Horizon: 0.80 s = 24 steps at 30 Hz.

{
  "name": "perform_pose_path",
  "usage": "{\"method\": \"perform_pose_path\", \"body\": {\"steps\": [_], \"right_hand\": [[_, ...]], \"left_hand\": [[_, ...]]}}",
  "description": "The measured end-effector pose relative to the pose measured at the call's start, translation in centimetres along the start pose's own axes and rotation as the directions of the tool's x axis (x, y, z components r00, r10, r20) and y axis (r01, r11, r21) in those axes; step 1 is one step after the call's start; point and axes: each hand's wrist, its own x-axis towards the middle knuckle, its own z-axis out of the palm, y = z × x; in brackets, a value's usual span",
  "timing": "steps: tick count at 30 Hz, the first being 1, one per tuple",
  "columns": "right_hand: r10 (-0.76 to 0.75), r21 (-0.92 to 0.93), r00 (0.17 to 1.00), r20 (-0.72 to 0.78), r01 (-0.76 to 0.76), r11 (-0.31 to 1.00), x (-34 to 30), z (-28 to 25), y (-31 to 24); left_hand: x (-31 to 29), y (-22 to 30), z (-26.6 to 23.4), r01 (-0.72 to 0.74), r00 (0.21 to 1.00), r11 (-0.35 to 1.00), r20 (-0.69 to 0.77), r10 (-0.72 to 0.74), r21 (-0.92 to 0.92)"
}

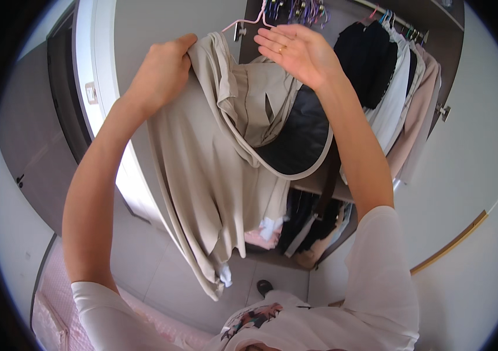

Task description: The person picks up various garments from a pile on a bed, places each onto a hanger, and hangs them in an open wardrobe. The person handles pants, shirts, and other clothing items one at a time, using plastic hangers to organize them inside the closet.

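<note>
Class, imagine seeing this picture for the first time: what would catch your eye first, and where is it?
The big beige garment with a black panel fills the centre, its upper left edge gripped by the left hand. The right hand, open, is beside the pink hanger at the top. Behind, upper right, clothes hang in a wardrobe.

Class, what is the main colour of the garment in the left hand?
The garment is mainly beige, best seen in the head view.

Wardrobe [452, 61]: open. Upper rail [400, 19]: black garment [366, 58], white garment [393, 93], pale pink garment [421, 114]. Purple hangers [315, 14]: clustered at top. Lower compartment: dark clothing [297, 219]. Left: grey-brown door [29, 117], dark handle [20, 180]; switch plate [91, 93] nearby. Lower left: pink quilted cover [63, 278], grey tiled floor [136, 254]. Right: wooden strip [450, 243].
</note>
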Motion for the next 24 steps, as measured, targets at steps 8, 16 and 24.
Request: {"method": "perform_pose_path", "body": {"steps": [8,16,24], "right_hand": [[-0.676,-0.518,0.727,-0.120,0.535,0.667,-0.8,-14.3,-8.5],[-0.625,-0.795,0.706,-0.333,0.146,0.588,4.8,-33.0,-12.0],[-0.709,-0.912,0.650,-0.273,0.059,0.405,2.8,-36.5,-12.3]], "left_hand": [[9.6,4.9,2.0,-0.212,0.977,0.965,-0.005,0.215,0.153],[21.8,10.1,9.1,-0.316,0.949,0.822,0.174,0.264,0.474],[32.2,13.1,18.6,-0.011,1.000,0.827,0.006,0.009,0.563]]}}
